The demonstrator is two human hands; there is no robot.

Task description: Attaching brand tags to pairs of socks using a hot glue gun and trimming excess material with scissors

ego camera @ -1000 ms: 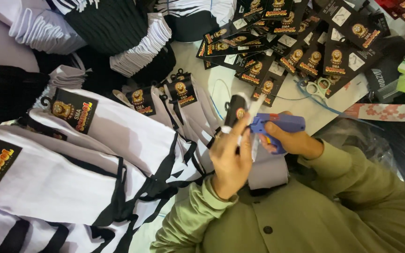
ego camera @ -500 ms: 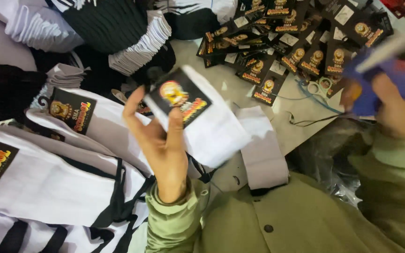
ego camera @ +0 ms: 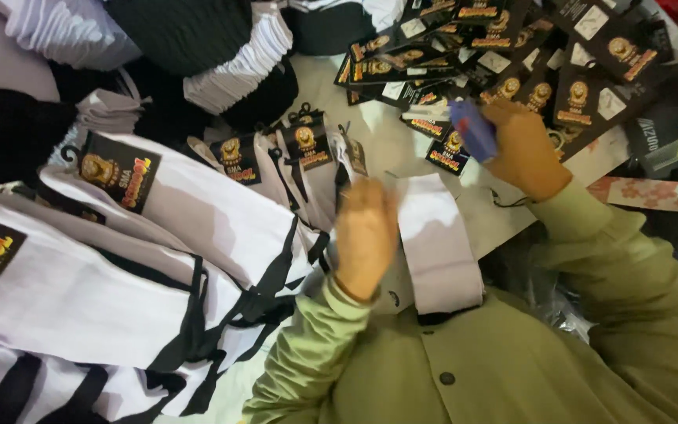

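On the desk, right of the tagged sock stacks | folded white fabric sock point(ego camera: 439, 243) lies long axis near-to-far, just right of blurred left hand point(ego camera: 366, 235), the nearer one; its grip cannot be told | right hand point(ego camera: 524, 148), farther back, grip closed around blue plastic tagging gun point(ego camera: 472, 129) over black card tags point(ego camera: 512, 55)

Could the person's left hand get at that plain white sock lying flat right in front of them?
Probably yes. The left hand is blurred but hovers just beside the unlabelled white sock, with nothing lying between them. The right hand, gripping a blue tagging tool, is up by the loose black tags, out of the way.
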